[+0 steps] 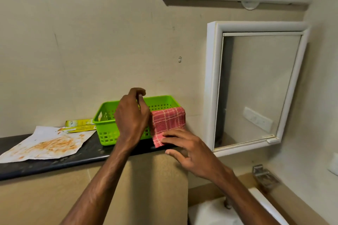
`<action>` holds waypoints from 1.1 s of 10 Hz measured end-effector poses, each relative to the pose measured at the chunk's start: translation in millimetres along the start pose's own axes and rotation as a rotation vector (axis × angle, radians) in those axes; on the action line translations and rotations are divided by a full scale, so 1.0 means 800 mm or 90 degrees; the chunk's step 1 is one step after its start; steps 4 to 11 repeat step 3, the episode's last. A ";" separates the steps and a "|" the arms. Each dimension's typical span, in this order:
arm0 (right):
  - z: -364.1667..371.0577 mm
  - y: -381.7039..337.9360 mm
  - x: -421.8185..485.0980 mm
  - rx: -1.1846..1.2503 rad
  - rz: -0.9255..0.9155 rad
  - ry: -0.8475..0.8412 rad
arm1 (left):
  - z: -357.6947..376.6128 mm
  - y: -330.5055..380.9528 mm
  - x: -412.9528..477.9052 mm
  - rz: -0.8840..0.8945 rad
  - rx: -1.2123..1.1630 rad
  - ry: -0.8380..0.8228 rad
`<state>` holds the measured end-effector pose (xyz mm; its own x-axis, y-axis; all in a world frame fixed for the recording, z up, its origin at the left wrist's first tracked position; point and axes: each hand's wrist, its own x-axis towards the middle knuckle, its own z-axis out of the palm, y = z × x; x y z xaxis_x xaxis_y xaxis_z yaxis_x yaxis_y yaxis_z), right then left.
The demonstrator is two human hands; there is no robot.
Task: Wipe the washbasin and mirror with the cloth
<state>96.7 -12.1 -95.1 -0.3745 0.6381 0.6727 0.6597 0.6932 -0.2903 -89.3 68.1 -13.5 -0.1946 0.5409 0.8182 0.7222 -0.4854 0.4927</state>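
**A:** Quick check on our hands. We've got both arms stretched out toward the dark tabletop (87, 151). Our left hand (131, 117) is up over the green basket (108, 115), with the back of the hand facing us.

**B:** Yep, and its fingers are curled in above the basket. We can't tell if they're gripping anything, since the hand itself hides that.

**A:** Our right hand (186, 149) is lower and further right. Its fingers (173, 134) lie close together on the bottom corner of the cloth (168, 118), with the thumb apart underneath, near the tabletop's edge.

**B:** The cloth's pinkish red with a pale check, folded. It's draped over the basket's near right corner and hangs down to the tabletop.

**A:** The mirror (256, 87) hangs on the wall to the right in a white frame, apart from both our hands. The white washbasin (206, 212) is down at the near right, below our right forearm.
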 end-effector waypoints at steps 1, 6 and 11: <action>-0.009 -0.001 -0.021 0.052 0.015 0.068 | 0.000 0.013 -0.032 0.076 -0.094 0.047; -0.047 0.030 -0.096 0.036 0.165 0.168 | 0.012 0.062 -0.115 0.306 -0.126 -0.023; -0.047 0.030 -0.096 0.036 0.165 0.168 | 0.012 0.062 -0.115 0.306 -0.126 -0.023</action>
